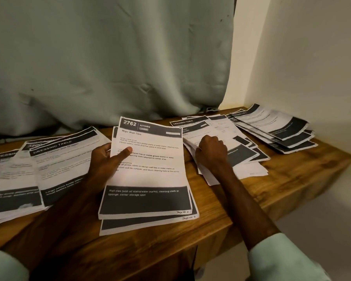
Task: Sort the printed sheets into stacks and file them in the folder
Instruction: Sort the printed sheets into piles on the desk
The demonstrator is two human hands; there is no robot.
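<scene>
At the far left, a left pile (14,179) of printed sheets is lying flat on the wooden table (272,189). A second pile (65,159), headed "DRESSING TABLE", is overlapping its right edge.

My left hand (105,159) is grasping the kitchen stack (150,171) by its left edge: the thumb is pressing on the printed face and the fingers are curling behind the sheets. The top sheet is reading "2762 KITCHEN, Wipe Wall Tiles". Lower sheets are showing offset at the bottom edge. I cannot tell whether the stack's lower edge is touching the table.

Just right of that stack, my right hand (211,151) is resting knuckles up on a loose pile (243,151). Its fingers are curling round the pile's left edge, which is lifting and bending beneath the hand.

Further right, near the table's back corner, a far stack (276,128) is lying fanned, with its dark bands stepping outward.

A grey-green curtain (109,57) is hanging behind the table, and a pale wall (312,57) is standing at the right.
</scene>
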